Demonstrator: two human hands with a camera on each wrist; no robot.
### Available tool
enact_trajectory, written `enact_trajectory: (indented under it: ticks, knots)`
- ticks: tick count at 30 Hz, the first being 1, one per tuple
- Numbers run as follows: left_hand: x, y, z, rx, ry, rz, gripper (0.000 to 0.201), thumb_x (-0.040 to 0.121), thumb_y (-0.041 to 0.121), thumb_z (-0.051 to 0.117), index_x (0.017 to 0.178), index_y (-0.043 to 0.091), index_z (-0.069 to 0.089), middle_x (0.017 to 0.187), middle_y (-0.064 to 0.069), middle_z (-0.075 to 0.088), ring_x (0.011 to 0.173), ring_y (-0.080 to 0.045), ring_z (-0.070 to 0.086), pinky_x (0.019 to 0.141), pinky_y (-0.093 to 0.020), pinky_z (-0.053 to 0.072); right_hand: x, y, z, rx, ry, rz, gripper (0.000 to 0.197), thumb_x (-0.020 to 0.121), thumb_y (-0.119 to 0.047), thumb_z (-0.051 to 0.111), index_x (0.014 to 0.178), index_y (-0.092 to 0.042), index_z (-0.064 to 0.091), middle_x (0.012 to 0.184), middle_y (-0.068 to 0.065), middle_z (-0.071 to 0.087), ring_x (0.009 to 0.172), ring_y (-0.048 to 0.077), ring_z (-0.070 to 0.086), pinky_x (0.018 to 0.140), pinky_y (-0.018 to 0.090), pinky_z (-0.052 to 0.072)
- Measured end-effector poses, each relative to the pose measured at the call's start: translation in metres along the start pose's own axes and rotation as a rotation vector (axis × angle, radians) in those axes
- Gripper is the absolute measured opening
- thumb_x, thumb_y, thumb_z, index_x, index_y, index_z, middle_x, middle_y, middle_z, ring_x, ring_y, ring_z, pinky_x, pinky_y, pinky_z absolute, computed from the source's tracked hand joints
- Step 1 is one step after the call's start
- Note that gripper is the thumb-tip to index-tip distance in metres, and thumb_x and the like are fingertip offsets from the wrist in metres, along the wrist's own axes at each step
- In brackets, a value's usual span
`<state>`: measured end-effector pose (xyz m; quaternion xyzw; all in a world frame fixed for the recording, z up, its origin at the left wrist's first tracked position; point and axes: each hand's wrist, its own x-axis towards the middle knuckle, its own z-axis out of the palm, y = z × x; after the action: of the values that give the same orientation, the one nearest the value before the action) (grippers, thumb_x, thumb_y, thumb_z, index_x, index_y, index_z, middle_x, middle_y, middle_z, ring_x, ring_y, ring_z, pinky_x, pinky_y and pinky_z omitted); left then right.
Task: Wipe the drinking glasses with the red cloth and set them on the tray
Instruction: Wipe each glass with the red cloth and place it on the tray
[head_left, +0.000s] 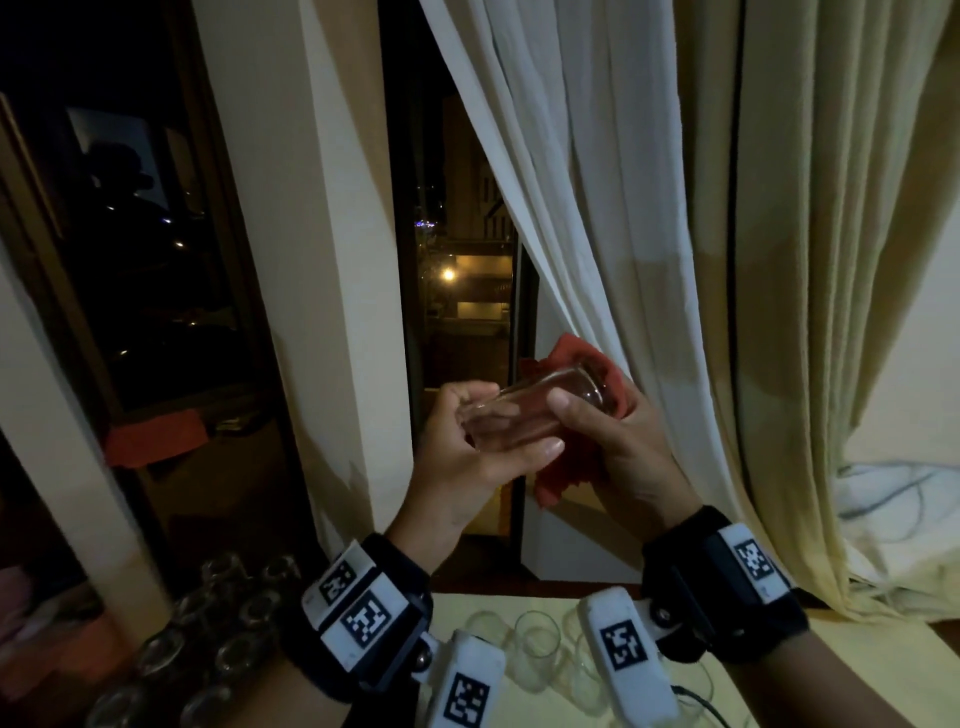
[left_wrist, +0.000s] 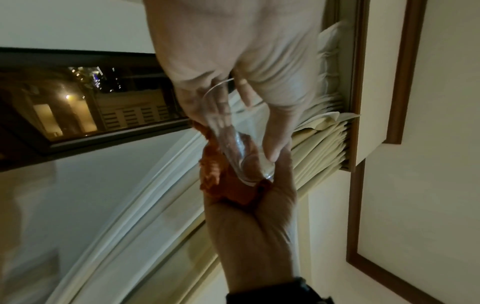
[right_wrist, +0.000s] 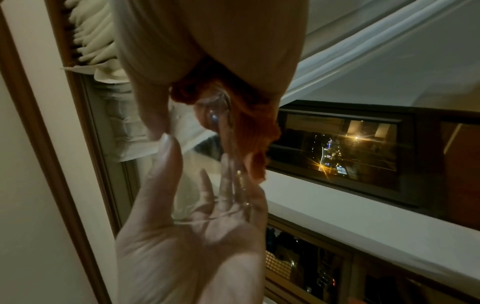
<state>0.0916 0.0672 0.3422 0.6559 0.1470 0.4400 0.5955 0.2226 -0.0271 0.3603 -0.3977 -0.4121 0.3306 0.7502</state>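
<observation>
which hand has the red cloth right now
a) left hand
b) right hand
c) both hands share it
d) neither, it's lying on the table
b: in the head view the red cloth is bunched in the right hand against the far end of the drinking glass, while the left hand grips the near end of the glass with bare fingers.

White curtain (head_left: 582, 208), beige drape (head_left: 810, 260), dark window (head_left: 457, 260), wood-framed wall panel (left_wrist: 405, 72)

cream curtains (head_left: 597, 208) drawn aside | dark window (head_left: 457, 249), street lights outside | pale walls
</observation>
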Motion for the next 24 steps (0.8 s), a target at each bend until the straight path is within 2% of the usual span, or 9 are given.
enact_trajectory:
  ticks: [3, 6, 11, 13, 15, 17, 19, 21, 24]
  knots:
    - [0.002, -0.001, -0.009, 0.185, -0.088, -0.075, 0.084, 0.039, 0.051, 0.088, 0.112, 0.026, 0.055, 0.111, 0.004, 0.069, 0.100, -0.011, 0.070, 0.083, -0.031, 0.059, 0.001, -0.007, 0.000, -0.180, 0.059, -0.036, 0.044, 0.073, 0.004, 0.077, 0.114, -0.006, 0.063, 0.097, 0.008, 0.074, 0.085, 0.019, 0.075, 0.065, 0.023, 0.059]
    - [0.002, 0.002, -0.013, 0.303, -0.234, -0.122, 0.070, 0.059, 0.040, 0.093, 0.118, 0.027, 0.058, 0.111, 0.008, 0.070, 0.097, -0.001, 0.069, 0.083, -0.023, 0.057, 0.002, -0.011, 0.002, -0.367, 0.032, -0.026, 0.050, 0.071, 0.004, 0.082, 0.116, -0.004, 0.063, 0.099, 0.007, 0.072, 0.080, 0.009, 0.073, 0.064, 0.019, 0.056]
    - [-0.004, -0.001, -0.009, 0.359, -0.283, -0.151, 0.038, 0.082, 0.041, 0.080, 0.112, 0.039, 0.057, 0.115, 0.014, 0.067, 0.104, 0.008, 0.063, 0.089, -0.020, 0.053, 0.007, -0.006, 0.005, -0.456, 0.020, 0.019, 0.049, 0.073, -0.011, 0.084, 0.117, -0.009, 0.063, 0.102, 0.006, 0.072, 0.085, 0.009, 0.072, 0.070, 0.021, 0.059]
    - [-0.007, -0.001, -0.003, 0.307, -0.275, -0.150, 0.022, 0.092, 0.031, 0.072, 0.104, 0.038, 0.056, 0.104, 0.016, 0.068, 0.097, 0.012, 0.063, 0.084, -0.014, 0.052, 0.006, -0.002, 0.007, -0.380, 0.034, 0.048, 0.047, 0.079, -0.023, 0.079, 0.121, -0.011, 0.062, 0.104, 0.007, 0.073, 0.090, 0.011, 0.073, 0.071, 0.021, 0.058]
    - [-0.007, -0.003, 0.000, 0.182, -0.233, -0.198, 0.017, 0.095, 0.026, 0.066, 0.105, 0.036, 0.056, 0.102, 0.017, 0.071, 0.095, 0.008, 0.065, 0.077, -0.012, 0.051, 0.006, 0.005, 0.007, -0.257, 0.034, 0.110, 0.055, 0.086, -0.047, 0.071, 0.129, -0.015, 0.061, 0.114, 0.009, 0.073, 0.106, 0.023, 0.071, 0.084, 0.035, 0.059]
    - [-0.006, -0.002, 0.001, 0.023, -0.143, -0.293, 0.035, 0.088, 0.044, 0.071, 0.119, 0.036, 0.056, 0.120, 0.008, 0.068, 0.108, -0.006, 0.064, 0.090, -0.025, 0.052, 0.005, 0.014, 0.005, -0.166, -0.033, 0.148, 0.066, 0.089, -0.062, 0.060, 0.138, -0.017, 0.057, 0.128, 0.013, 0.068, 0.120, 0.032, 0.065, 0.101, 0.054, 0.051]
    - [-0.002, -0.003, 0.001, -0.118, -0.080, -0.341, 0.062, 0.075, 0.057, 0.072, 0.131, 0.035, 0.056, 0.130, 0.001, 0.065, 0.120, -0.019, 0.060, 0.103, -0.044, 0.048, 0.005, 0.021, 0.005, -0.115, -0.109, 0.175, 0.077, 0.082, -0.066, 0.066, 0.141, -0.018, 0.054, 0.136, 0.015, 0.063, 0.127, 0.035, 0.059, 0.108, 0.062, 0.043]
    - [0.001, -0.001, 0.001, -0.199, -0.051, -0.342, 0.068, 0.075, 0.063, 0.072, 0.136, 0.037, 0.056, 0.135, -0.001, 0.062, 0.126, -0.023, 0.057, 0.107, -0.052, 0.044, 0.007, 0.028, 0.006, -0.082, -0.147, 0.192, 0.085, 0.071, -0.057, 0.081, 0.143, -0.021, 0.053, 0.137, 0.013, 0.062, 0.129, 0.034, 0.058, 0.110, 0.063, 0.041]
    - [0.004, -0.001, 0.001, -0.273, -0.045, -0.324, 0.063, 0.084, 0.059, 0.066, 0.141, 0.034, 0.054, 0.134, -0.003, 0.064, 0.125, -0.023, 0.058, 0.108, -0.051, 0.044, 0.011, 0.034, 0.004, -0.057, -0.173, 0.160, 0.076, 0.072, -0.035, 0.080, 0.142, -0.021, 0.054, 0.136, 0.015, 0.063, 0.128, 0.036, 0.059, 0.110, 0.063, 0.041]
